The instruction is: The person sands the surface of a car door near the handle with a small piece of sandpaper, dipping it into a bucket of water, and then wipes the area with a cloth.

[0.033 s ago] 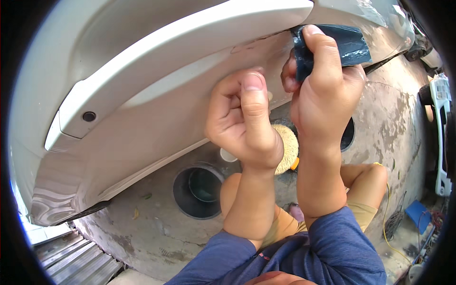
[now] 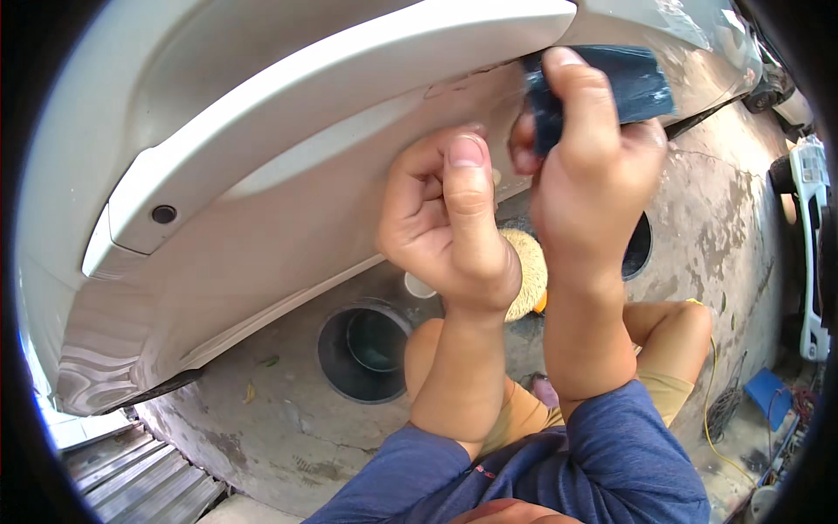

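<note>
My right hand (image 2: 594,166) grips a dark blue-black sheet (image 2: 646,79) with whitish smears, thumb on top, against or close to the white car body panel (image 2: 236,218), just below its raised moulding (image 2: 332,61). My left hand (image 2: 436,210) is to the left of it, before the panel, fingers curled and thumb tip against the index finger; whatever may be between them is hidden. Behind my wrists a round, cream-yellow fuzzy pad (image 2: 524,262) with some orange plastic is partly hidden, beside a small white round object (image 2: 417,285).
A dark round container (image 2: 362,319) stands under the panel, another (image 2: 639,249) partly behind my right arm. Metal slats (image 2: 140,472) lie lower left. At right are a loose white car part (image 2: 813,244), a blue object (image 2: 766,393), a yellow cord (image 2: 711,393) and tangled items on the concrete floor.
My right hand has shifted slightly left with the dark sheet and is blurred. My left hand has not visibly moved.
</note>
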A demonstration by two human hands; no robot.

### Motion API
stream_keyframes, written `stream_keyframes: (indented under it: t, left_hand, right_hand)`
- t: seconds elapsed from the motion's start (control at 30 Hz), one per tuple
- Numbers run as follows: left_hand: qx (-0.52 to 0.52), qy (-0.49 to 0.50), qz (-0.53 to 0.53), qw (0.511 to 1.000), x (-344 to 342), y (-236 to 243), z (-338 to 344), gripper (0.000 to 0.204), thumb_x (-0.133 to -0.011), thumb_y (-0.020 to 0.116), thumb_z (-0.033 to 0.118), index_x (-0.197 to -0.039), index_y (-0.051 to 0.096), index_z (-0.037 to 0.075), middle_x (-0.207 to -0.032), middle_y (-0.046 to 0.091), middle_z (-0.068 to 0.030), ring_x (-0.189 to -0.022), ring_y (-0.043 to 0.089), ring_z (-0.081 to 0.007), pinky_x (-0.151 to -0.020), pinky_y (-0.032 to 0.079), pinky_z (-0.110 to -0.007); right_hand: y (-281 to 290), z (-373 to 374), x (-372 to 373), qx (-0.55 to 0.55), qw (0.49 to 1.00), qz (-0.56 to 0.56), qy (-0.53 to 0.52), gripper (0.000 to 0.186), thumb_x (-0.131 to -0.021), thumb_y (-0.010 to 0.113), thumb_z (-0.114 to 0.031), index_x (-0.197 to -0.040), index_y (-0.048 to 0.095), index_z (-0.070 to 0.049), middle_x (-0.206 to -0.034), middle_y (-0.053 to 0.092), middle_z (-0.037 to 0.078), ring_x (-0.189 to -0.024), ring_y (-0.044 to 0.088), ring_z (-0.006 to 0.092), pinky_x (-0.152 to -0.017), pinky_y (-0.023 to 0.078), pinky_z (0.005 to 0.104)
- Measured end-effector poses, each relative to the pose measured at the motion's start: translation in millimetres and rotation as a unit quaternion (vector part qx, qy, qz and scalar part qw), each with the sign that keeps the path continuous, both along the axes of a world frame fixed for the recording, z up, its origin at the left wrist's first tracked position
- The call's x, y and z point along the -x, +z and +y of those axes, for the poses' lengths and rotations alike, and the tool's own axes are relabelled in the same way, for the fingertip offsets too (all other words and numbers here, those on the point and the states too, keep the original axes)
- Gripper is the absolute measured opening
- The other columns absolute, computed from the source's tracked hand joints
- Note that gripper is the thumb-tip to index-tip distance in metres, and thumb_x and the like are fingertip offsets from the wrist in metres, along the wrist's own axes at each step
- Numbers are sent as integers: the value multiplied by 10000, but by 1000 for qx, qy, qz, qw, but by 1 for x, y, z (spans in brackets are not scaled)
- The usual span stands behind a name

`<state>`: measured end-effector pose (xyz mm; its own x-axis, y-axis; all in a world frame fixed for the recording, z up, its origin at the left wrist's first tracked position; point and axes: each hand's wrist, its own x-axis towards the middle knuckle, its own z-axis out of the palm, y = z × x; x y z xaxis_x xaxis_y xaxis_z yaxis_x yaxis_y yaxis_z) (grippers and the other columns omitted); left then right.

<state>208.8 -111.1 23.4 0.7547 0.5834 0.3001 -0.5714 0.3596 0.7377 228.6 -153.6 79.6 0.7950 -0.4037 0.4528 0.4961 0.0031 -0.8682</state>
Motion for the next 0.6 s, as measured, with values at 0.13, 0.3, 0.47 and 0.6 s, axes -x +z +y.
stream_keyframes:
  t: [0.13,0.3,0.47,0.6]
  left_hand:
    - [24,-22,-10,999,1,-1,0,149,-985,654,87,-970,669,-60,-763,631,-30,-649,509,-36,-584,397,-195]
    - [45,-19,0,999,1,2,-3,149,-993,649,95,-982,670,-52,-741,609,-13,-626,487,-34,-575,386,-194]
    - [20,-9,-1,1000,-1,-5,-3,154,-997,648,112,-984,676,-39,-751,626,-15,-609,474,-29,-552,364,-194]
    - [10,0,18,1000,0,-3,-4,156,-1001,640,113,-977,668,-39,-770,642,-27,-601,476,-34,-543,364,-203]
  right_hand:
    - [-7,-7,-6,-134,989,8,56,222,-943,659,-141,-765,620,-13,-586,586,48,-444,517,119,-427,380,268]
    - [-16,-7,-10,28,999,-39,1,232,-947,657,-143,-757,623,-15,-585,591,48,-433,507,115,-422,385,267]
    - [-22,-8,-14,135,985,-76,-83,239,-944,668,-145,-748,630,-15,-578,595,44,-440,524,109,-422,391,264]
    - [-22,-8,-14,-47,998,-9,-32,234,-943,675,-147,-754,639,-13,-579,597,41,-450,539,106,-426,396,257]
